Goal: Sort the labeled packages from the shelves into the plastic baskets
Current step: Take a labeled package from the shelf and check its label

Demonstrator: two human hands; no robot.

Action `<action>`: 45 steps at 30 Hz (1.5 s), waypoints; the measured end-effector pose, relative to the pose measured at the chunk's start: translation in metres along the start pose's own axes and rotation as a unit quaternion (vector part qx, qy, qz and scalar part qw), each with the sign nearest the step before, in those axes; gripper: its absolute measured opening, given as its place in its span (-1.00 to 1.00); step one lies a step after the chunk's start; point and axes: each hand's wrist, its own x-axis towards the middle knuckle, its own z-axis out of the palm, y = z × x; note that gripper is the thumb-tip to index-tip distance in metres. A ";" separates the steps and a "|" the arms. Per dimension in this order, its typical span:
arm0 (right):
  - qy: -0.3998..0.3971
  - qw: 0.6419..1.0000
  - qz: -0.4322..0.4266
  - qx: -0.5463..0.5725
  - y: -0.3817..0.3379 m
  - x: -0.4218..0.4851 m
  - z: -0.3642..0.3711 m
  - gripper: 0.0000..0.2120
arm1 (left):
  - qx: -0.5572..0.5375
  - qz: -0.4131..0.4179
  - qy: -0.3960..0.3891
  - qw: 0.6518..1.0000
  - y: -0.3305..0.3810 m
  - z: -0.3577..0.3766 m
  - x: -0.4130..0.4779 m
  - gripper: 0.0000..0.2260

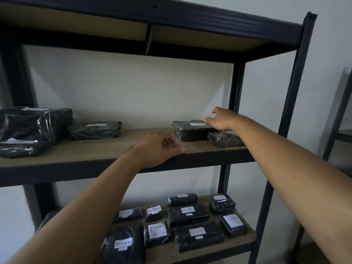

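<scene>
My left forearm (pixel 89 206) and right forearm (pixel 289 161) are bare all the way to the picture's edge. My left hand (pixel 157 149) and right hand (pixel 222 120) are bare as well.

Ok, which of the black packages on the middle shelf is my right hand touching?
The wide flat package at the right end of the shelf, behind a smaller package. The right hand rests its fingers on the white label.

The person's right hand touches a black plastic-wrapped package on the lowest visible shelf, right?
Wrong shelf. The head view shows the right hand touching a black plastic-wrapped package on the middle wooden shelf.
</scene>
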 end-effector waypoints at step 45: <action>0.098 0.935 -0.018 0.341 0.010 0.007 0.002 -0.55 | -0.032 -0.045 0.006 0.998 0.008 0.000 -0.003 -0.65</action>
